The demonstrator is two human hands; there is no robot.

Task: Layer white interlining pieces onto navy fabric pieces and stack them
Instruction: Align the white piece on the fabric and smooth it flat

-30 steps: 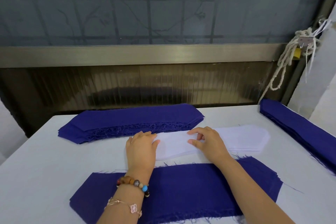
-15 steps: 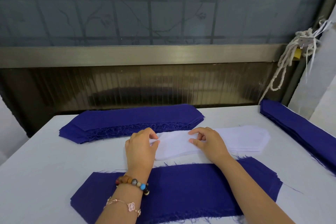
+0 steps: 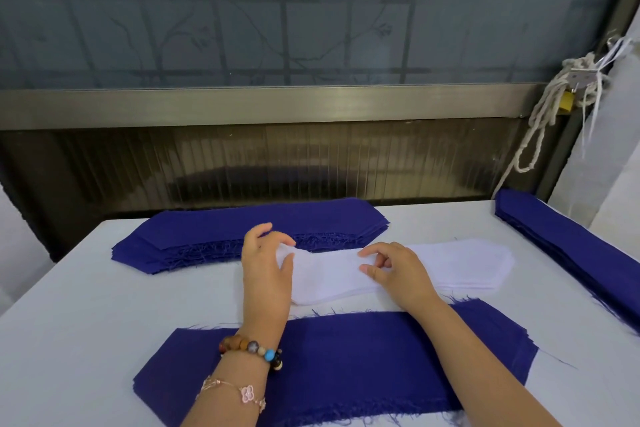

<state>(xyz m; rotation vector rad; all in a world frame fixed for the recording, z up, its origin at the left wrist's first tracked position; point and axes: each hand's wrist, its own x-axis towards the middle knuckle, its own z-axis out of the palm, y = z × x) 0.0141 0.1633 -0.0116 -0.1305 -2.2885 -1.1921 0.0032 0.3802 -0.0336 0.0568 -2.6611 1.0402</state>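
- The left hand pinches the left end of the top white piece between thumb and curled fingers. That end is raised off the layers beneath, which separates one piece from the rest
- The right hand pinches the same white piece nearer its middle, forefinger above and thumb below, other fingers curled. Two grip points keep a limp strip from folding under its own weight
- The white stack lies across the middle of the bench. Its pointed right end lies flat and free of both hands
- The near navy piece lies flat just in front of the white stack, parallel to it, under both forearms. Judgement: it is the receiving layer, set close so the carry is short and needs no turning. Whether more pieces lie under it cannot be told
- The far navy stack lies just behind the white stack, its frayed edge facing the hands. Whether it is supply or finished work cannot be told
- The right navy stack runs along the right edge of the bench, well apart from the hands
- Judgement: the step in hand is peeling off a single white piece. The next move calls for matching its pointed end to the same end of the navy piece
- Risk: a second white layer may cling and come up with the first
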